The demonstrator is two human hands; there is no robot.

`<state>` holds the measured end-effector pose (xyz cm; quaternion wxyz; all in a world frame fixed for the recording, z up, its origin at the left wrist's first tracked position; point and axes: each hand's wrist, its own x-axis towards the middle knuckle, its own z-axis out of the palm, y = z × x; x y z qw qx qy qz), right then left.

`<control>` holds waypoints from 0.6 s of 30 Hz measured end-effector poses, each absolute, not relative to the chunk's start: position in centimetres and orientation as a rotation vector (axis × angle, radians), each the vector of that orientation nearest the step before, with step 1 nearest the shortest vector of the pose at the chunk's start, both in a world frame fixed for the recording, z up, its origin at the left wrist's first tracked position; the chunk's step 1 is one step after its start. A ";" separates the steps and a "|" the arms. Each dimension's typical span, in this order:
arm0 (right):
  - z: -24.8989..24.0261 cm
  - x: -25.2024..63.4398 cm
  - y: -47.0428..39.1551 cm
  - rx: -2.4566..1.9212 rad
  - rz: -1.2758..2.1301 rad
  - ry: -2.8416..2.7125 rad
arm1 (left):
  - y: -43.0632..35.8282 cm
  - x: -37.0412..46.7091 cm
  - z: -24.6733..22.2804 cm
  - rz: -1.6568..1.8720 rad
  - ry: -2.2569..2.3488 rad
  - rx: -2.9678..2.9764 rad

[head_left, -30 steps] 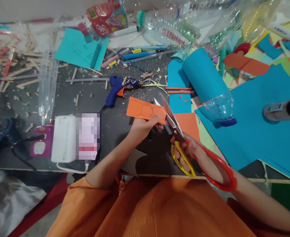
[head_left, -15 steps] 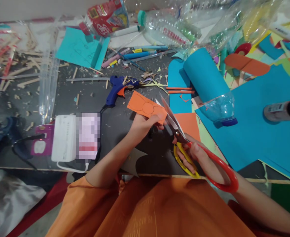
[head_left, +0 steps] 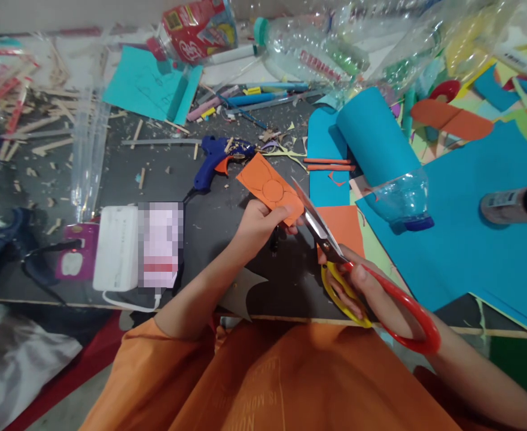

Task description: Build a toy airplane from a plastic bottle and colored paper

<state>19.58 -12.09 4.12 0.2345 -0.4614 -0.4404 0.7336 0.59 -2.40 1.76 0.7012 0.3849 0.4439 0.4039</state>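
Note:
My left hand [head_left: 263,224] pinches the lower right end of an orange paper strip [head_left: 261,178], which has a circle and curved lines drawn on it. The strip hangs tilted above the dark table. My right hand [head_left: 366,284] is wrapped round the handles of large scissors [head_left: 325,238], one handle red and the other yellow. The blades lie close together just right of the strip, their tips by its right edge. An orange sheet [head_left: 344,224] lies partly behind the scissors.
A blue glue gun [head_left: 212,161] lies left of the strip. A blue-wrapped bottle [head_left: 375,137] and large blue sheets [head_left: 478,209] are on the right. A white power bank [head_left: 117,248] lies at left. Clear bottles [head_left: 303,51] line the back, among scraps.
The orange strip has turned clockwise, its upper left end now higher. The scissor blades have moved closer together, and my right hand has shifted slightly right and down.

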 end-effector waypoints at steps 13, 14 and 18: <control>4.1 19.9 -12.3 -1.307 2.024 -1.163 | -2.3 0.4 1.3 0.886 0.978 0.901; 4.1 19.8 -12.3 -1.312 2.014 -1.152 | -2.3 0.4 1.3 0.884 0.979 0.904; 4.2 19.6 -12.4 -1.330 2.011 -1.114 | -2.3 0.4 1.3 0.874 0.975 0.918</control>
